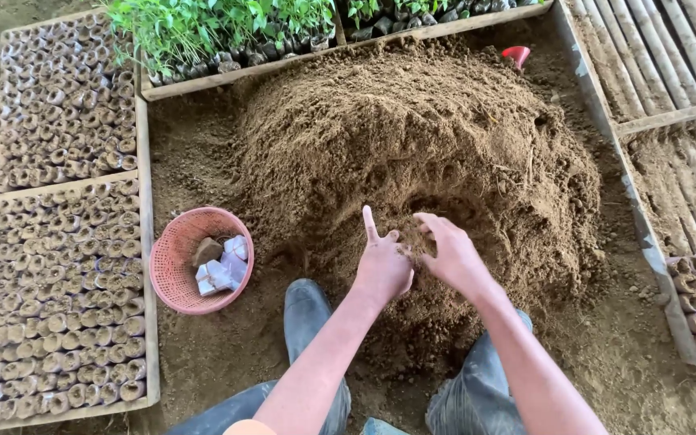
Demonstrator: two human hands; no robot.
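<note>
Soil mound [412, 153], loose and brown, fills the wooden-framed bed directly in front of the person, its near slope scooped into a hollow just under both hands. The left hand [383, 266] hovers at that hollow, forefinger raised and the other fingers curled in (whether it pinches anything I cannot tell). The right hand [449, 251] is beside it, touching or nearly so, fingers spread loosely and holding nothing visible. Two rubber boots [308, 314] flank the mound's foot, which keeps the heap within easy reach. A pink basket [172, 274] with small bags sits left, beside trays of filled seedling pots [58, 266].
</note>
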